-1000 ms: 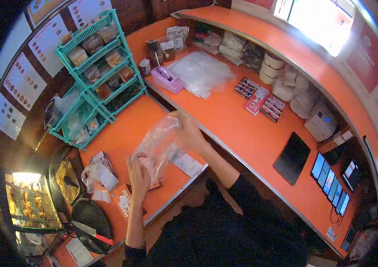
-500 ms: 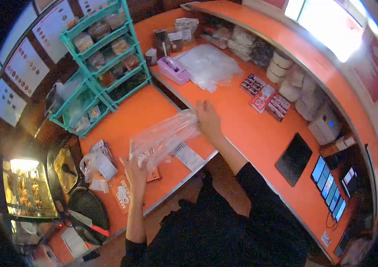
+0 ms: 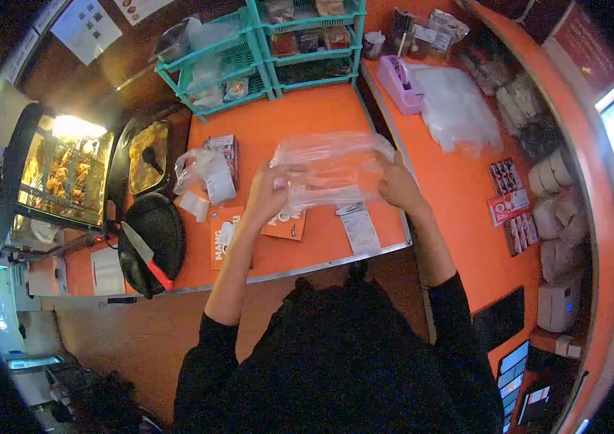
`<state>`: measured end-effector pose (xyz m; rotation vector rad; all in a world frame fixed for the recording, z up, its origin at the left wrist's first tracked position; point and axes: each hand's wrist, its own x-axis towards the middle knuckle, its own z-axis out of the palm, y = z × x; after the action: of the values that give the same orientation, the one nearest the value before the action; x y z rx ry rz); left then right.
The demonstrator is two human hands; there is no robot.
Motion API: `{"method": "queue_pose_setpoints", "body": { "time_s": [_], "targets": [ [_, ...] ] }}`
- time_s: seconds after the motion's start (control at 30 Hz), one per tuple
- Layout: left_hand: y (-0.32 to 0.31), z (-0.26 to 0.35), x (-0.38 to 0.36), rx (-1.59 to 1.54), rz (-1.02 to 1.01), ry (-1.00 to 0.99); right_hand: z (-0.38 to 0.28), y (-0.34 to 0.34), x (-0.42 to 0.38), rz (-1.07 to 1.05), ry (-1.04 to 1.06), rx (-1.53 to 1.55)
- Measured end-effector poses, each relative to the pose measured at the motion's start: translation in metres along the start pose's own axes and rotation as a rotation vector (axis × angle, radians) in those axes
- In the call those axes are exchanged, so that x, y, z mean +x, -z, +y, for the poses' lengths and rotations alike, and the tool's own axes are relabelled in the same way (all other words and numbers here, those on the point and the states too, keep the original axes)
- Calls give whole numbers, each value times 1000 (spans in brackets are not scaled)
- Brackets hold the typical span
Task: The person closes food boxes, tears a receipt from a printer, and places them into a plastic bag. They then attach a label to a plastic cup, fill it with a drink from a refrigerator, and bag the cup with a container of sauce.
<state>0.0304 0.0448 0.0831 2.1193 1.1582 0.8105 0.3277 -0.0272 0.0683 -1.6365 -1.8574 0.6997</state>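
Observation:
A clear plastic bag (image 3: pixel 332 163) is stretched between my two hands above the orange counter (image 3: pixel 307 112). My left hand (image 3: pixel 269 192) grips its left end, while my right hand (image 3: pixel 398 182) has hold of the right end. Below the bag lie orange printed packets (image 3: pixel 285 228) and a white paper slip (image 3: pixel 359 230). To the left of my left hand is a small tied plastic bag with a white receipt (image 3: pixel 218 181) on it, next to a printed box (image 3: pixel 224 148).
Green racks (image 3: pixel 310 54) stand at the back. A red-handled knife (image 3: pixel 149 260) lies on a black board (image 3: pixel 166 231), near a lit food cabinet (image 3: pixel 68 173). Right: purple tape dispenser (image 3: pixel 399 85), plastic bag stack (image 3: pixel 458 108), black tablet (image 3: pixel 500 318).
The view has turned left, so the cabinet and knife show more fully. My hands have come level with each other, and the bag, slanted before, is now spread out flat between them.

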Motion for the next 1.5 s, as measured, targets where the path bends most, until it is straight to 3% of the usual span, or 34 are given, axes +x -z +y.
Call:
{"method": "queue_pose_setpoints", "body": {
  "time_s": [0.07,0.1,0.17,0.3,0.37,0.47,0.53,0.57,0.63,0.67,0.7,0.73,0.8,0.87,0.9,0.97,1.0,1.03,1.1,1.17,1.23,1.3,1.4,1.47,1.5],
  "targets": [
    [3,28,0,-135,-60,-114,0,-38,17,302,82,-476],
    [1,33,-4,90,17,-125,-15,-42,21,293,89,-477],
    [4,20,-13,314,90,-123,-56,-27,21,175,-129,-423],
    [-12,-97,-33,335,43,150,-66,-29,29,132,-394,-451],
    [-13,-109,-32,315,72,169,-67,-42,34,231,-283,-486],
    [16,-68,-40,387,256,70,-78,-52,37,68,-357,-446],
    [44,-41,-33,285,77,374,-50,-52,46,7,-228,-419],
    [46,-48,-33,286,74,385,-42,-48,51,-17,-185,-407],
    [52,-80,-26,445,97,283,-49,-19,67,-140,-112,31],
    [52,-109,-24,359,23,323,-42,-16,70,-151,-104,30],
    [52,-137,-22,275,-48,368,-33,-17,74,19,-16,329],
    [57,-133,-24,145,32,375,-22,-21,79,189,71,629],
    [64,-123,-20,20,127,391,3,-48,84,5,183,-148],
    [59,-112,-10,-225,188,422,-14,-88,83,-325,384,-413],
    [56,-111,-5,-304,219,435,-25,-109,81,-459,549,-504],
    [50,-120,10,-12,183,421,-70,-121,92,-761,632,-609],
    [45,-113,20,-70,231,405,-60,-141,103,-765,660,-605],
    [38,-119,30,-59,245,418,-37,-175,113,-664,856,-531],
    [19,-147,45,-188,249,378,-28,-198,129,-568,1056,-440],
    [14,-156,50,-189,194,294,-35,-196,144,-751,1206,-595],
    [6,-173,55,-188,143,193,-51,-172,139,-798,1130,-559],
    [-5,-197,53,151,30,94,-71,-137,135,-840,1057,-531],
    [-34,-200,35,171,-7,156,-92,-72,139,-939,958,-436],
    [-59,-200,18,167,-68,216,-107,-37,152,-984,638,-133],
    [-70,-199,9,166,-89,242,-103,-38,159,-990,647,-138]
  ]
}}
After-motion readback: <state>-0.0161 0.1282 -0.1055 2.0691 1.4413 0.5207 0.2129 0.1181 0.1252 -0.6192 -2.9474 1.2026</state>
